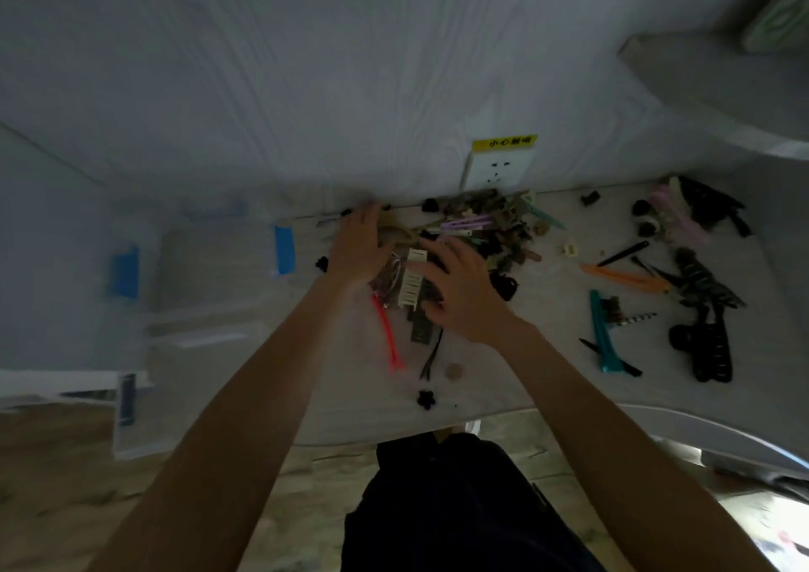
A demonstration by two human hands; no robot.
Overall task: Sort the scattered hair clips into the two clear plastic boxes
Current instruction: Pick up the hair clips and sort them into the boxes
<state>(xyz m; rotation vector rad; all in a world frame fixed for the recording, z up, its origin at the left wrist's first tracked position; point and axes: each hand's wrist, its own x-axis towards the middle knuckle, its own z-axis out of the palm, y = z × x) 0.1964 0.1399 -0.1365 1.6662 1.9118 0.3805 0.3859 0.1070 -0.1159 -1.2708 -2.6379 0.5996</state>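
both hands over the heap now, left hand (357, 245) spread flat on its far-left side, right hand (459, 285) open with fingers loosely bent over a cream comb clip (413, 280). hair clips (481, 232) lie piled and scattered rightward. clear boxes (210, 265) at left look empty, though blurred; nearly everything left to sort.

Both forearms are bare from the lower edge of the picture up to the wrists, with no sleeves showing. The left hand (357, 245) and the right hand (459, 287) carry no visible rings, watch or gloves. Below, the person wears dark, near-black trousers (459, 506) of plain cloth.
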